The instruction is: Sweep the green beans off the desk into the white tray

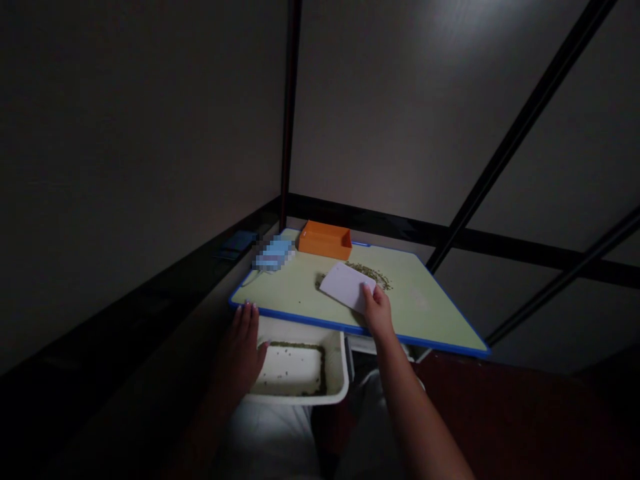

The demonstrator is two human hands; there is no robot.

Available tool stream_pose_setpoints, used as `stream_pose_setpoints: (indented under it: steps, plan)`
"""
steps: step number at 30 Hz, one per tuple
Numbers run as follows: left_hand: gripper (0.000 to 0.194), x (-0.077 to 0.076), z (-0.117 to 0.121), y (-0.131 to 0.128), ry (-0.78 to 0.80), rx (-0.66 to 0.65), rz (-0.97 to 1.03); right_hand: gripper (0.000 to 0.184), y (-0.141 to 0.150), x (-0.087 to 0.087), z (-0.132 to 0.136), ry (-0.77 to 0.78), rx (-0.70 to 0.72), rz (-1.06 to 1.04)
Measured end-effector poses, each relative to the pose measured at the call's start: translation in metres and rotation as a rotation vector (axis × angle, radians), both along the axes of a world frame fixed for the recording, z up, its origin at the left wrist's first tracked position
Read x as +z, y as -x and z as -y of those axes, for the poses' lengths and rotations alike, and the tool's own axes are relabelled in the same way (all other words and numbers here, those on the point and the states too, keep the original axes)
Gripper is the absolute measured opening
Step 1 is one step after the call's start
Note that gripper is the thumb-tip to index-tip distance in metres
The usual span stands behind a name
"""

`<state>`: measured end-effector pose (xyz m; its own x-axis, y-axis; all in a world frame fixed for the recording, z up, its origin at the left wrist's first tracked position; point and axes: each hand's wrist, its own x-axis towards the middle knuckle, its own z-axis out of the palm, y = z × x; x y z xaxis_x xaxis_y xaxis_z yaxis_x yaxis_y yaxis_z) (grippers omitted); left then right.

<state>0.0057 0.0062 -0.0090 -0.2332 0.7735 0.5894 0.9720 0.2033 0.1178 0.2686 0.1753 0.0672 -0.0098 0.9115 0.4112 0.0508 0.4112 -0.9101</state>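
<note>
My right hand [378, 312] pinches a flat white card [345, 285] by its right end, thumb on top. The card is tilted over the pale green tabletop [415, 313], beside a spread of small greenish-brown grains [373, 273]. A few more grains show at its left corner. My left hand [245, 350] lies with fingers stretched out, tips at the table's blue front edge. Its thumb is apart, over the left side of a white plastic bin [342, 373] below that edge. More grains line the bin's inner sides, with a few scattered across its floor.
An orange open box [325, 241] stands at the back of the table. Left of it lies a blue and white item [274, 253], blurred by pixels. Panelled walls [370, 120] rise behind and to the left. Reddish flooring [500, 407] shows at lower right.
</note>
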Motion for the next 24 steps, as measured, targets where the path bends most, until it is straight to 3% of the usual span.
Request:
stream_pose_setpoints:
  steps: [11, 18, 24]
  plan:
    - [0.067, -0.005, -0.002, 0.012, -0.006, -0.008, -0.052, 0.042, 0.004, -0.006, -0.005, -0.045, -0.018, 0.033]
    - [0.069, -0.010, -0.004, 0.018, -0.027, -0.030, -0.123, 0.036, 0.009, -0.008, -0.007, -0.071, 0.082, 0.075]
    - [0.075, -0.002, 0.000, 0.006, -0.023, 0.005, -0.146, 0.036, 0.008, -0.006, -0.004, -0.081, 0.158, 0.098]
